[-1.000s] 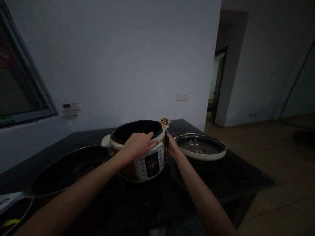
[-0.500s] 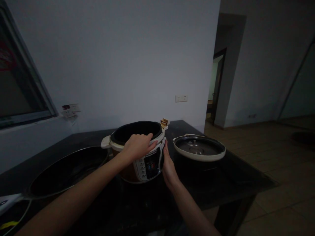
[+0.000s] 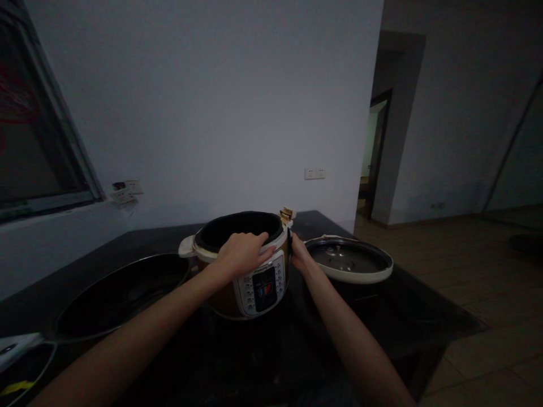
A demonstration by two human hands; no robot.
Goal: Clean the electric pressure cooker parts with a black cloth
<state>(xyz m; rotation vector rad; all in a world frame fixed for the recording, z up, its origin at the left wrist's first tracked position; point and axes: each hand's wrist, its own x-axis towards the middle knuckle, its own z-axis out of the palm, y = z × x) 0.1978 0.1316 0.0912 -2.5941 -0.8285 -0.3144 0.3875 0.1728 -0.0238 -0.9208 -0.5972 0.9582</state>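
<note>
An electric pressure cooker (image 3: 220, 291) with a white rim, brown body and front button panel stands lidless in the middle of the table. My left hand (image 3: 244, 251) is closed over its near rim, fingers reaching toward the dark inside. At the cooker's right side is my right hand (image 3: 300, 253), its fingers mostly hidden and bent around a thin dark strip (image 3: 289, 244) against the body; what this is I cannot make out. Just right of that hand rests the round lid (image 3: 348, 261), with a pale rim and dark shiny middle.
A wide dark pan (image 3: 123, 297) sits at the left, partly behind my left forearm. Near it are a white handle-like piece (image 3: 19, 343) and a yellow strip (image 3: 17, 388). The black table (image 3: 432, 316) ends at the right above a tiled floor. A wall stands behind.
My right hand came forward onto the right edge of the button panel, covering part of it, then moved back to the cooker's right side. My left hand stays on the rim.
</note>
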